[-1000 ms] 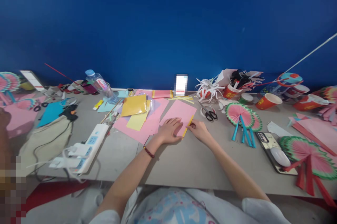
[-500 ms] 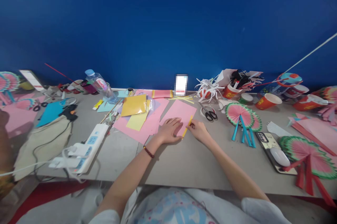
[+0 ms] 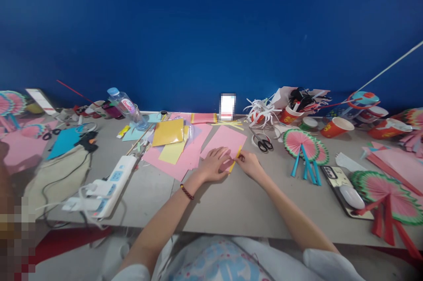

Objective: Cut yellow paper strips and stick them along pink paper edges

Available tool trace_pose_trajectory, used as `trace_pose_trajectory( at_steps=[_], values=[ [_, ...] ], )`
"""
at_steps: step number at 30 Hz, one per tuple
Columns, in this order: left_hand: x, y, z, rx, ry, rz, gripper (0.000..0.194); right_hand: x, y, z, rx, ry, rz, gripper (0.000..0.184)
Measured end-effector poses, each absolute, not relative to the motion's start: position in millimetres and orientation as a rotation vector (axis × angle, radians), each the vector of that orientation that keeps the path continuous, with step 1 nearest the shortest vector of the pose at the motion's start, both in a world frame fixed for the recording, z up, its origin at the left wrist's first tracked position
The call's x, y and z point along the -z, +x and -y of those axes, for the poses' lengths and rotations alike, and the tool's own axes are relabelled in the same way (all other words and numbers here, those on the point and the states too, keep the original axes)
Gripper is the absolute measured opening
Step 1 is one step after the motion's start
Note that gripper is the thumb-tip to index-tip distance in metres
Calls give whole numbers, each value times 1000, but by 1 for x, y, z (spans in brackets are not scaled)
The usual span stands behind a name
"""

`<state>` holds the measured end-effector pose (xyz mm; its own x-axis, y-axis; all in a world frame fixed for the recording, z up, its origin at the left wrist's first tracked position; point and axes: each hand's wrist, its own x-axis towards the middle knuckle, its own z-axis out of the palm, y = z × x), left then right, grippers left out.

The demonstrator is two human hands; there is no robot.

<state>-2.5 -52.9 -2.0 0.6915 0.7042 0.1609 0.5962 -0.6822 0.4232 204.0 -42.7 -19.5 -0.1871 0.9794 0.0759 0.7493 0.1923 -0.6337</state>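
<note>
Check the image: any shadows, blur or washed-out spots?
Head view: soft shadow on the table beside the left forearm; head view: dark shading inside the curled right hand at the yellow strip; head view: white screen by the wall washed out and pixelated; head view: lower-left corner pixelated.

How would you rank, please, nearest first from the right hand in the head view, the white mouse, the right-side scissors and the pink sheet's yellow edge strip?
1. Yellow edge strip: touching the right hand.
2. Scissors: ahead, to the right.
3. White mouse: farther right.
</note>
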Motion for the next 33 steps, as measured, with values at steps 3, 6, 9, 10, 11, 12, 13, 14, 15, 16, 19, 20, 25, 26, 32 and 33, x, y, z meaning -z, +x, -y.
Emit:
trace_pose_trajectory(
  at_steps=[3,6,9,10,11,12,13,14,15,16,19,20,25,26,32,33],
  values=[
    [0,-2,55,-475,2597,-969,40,19,203,43,-653,-1607,1997,8],
    [-2,-2,57,-461,2598,-933,34,19,204,43,-660,-1591,1982,8],
    [-3,-1,57,-449,2594,-932,27,19,206,42,-685,-1585,1940,9],
    [-3,-1,57,-447,2599,-930,26,20,207,42,-696,-1575,1924,10],
    [-3,-1,57,-444,2606,-926,26,20,209,42,-703,-1562,1906,12],
    [-3,-1,57,-440,2614,-922,26,21,210,41,-708,-1549,1887,13],
    [-2,-1,57,-436,2622,-919,26,21,211,40,-713,-1540,1861,14],
    [-3,-1,57,-430,2628,-916,26,22,212,39,-719,-1536,1830,15],
    [-3,-1,57,-425,2632,-915,25,22,213,38,-728,-1537,1798,15],
    [-3,-1,57,-420,2634,-914,25,23,214,37,-734,-1542,1769,15],
    [-5,0,58,-406,2634,-916,25,21,217,34,-701,-1564,1742,16],
    [-6,0,58,-406,2635,-916,25,20,218,33,-678,-1571,1752,16],
    [-5,1,59,-423,2654,-921,24,14,222,29,-549,-1571,1853,14],
    [-5,1,59,-421,2656,-923,24,14,222,27,-528,-1561,1871,14],
    [-5,2,58,-401,2652,-923,27,23,222,20,-521,-1578,1861,14],
    [-5,2,58,-401,2648,-924,27,25,222,19,-532,-1578,1851,13]
  ],
)
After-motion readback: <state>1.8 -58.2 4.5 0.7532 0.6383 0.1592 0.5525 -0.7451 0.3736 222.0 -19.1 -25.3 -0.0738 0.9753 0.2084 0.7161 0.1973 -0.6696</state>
